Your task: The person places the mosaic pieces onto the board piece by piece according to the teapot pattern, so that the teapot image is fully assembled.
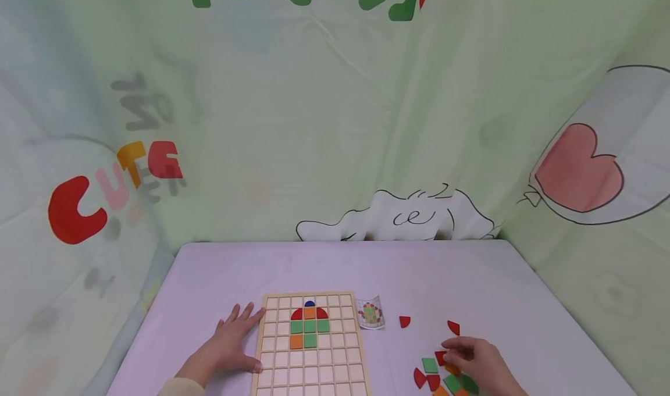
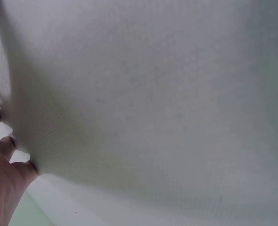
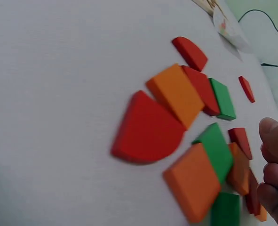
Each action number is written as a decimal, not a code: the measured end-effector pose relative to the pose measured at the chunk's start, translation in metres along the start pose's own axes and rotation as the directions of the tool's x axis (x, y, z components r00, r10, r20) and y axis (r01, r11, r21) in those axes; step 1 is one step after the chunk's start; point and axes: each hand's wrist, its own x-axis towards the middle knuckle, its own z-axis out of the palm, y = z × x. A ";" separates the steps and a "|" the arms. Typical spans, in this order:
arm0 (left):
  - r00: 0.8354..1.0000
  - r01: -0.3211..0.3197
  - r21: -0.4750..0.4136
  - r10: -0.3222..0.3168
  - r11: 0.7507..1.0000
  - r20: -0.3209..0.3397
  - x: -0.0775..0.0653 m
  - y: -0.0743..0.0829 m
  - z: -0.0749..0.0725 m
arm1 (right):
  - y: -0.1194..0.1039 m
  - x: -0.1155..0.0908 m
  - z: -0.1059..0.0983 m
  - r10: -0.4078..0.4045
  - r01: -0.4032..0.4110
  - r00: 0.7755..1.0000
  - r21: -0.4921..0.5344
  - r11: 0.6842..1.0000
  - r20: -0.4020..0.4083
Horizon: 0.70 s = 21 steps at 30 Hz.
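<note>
Along the left edge of a wooden grid board (image 1: 311, 375), the person's left hand (image 1: 232, 341) is resting with its fingers spread wide, fingertips and thumb touching the frame without gripping any piece. Near the top of the board, a blue piece (image 1: 310, 304) is sitting above an orange square (image 1: 310, 313), which two red pieces (image 1: 321, 313) are flanking. Below them, three green squares (image 1: 310, 326) are forming a row, and another orange square (image 1: 296, 342) is lying beside a green one (image 1: 310, 341).

Well to the right, the right hand (image 1: 478, 361) is hovering low over a cluster of loose pieces (image 1: 430, 366), its fingers bending and thumb drawing close to them; whether it is pinching a piece cannot be told. Seen from the right wrist, a red rounded piece (image 3: 150, 129) is lying just beside an orange tile (image 3: 176, 94). A printed card (image 1: 370, 313) is lying just beside the board's right edge, on a pale table (image 1: 220, 268).
</note>
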 end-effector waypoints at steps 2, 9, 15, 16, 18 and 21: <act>1.000 0.004 -0.005 -0.004 1.000 0.003 0.000 0.000 0.000 | 0.003 -0.001 0.004 0.005 -0.005 1.000 -0.004 1.000 0.009; 1.000 0.014 -0.008 -0.014 1.000 0.008 0.002 0.000 0.002 | 0.004 -0.006 0.012 -0.049 0.049 0.999 -0.065 0.997 -0.009; 1.000 0.012 -0.002 -0.012 1.000 0.004 0.002 0.001 0.001 | 0.006 -0.008 0.013 -0.086 0.087 0.996 -0.137 0.987 0.018; 1.000 0.010 0.000 -0.010 1.000 0.002 0.002 0.001 0.001 | 0.007 -0.008 0.012 -0.086 0.088 0.996 -0.148 0.985 0.019; 1.000 0.010 0.004 -0.010 1.000 0.001 0.003 0.001 0.001 | 0.009 -0.010 0.011 -0.081 0.084 0.996 -0.167 0.982 0.025; 1.000 0.010 0.009 -0.010 1.000 0.004 0.003 0.001 0.001 | 0.014 -0.013 0.010 -0.054 0.059 0.998 -0.187 0.981 0.034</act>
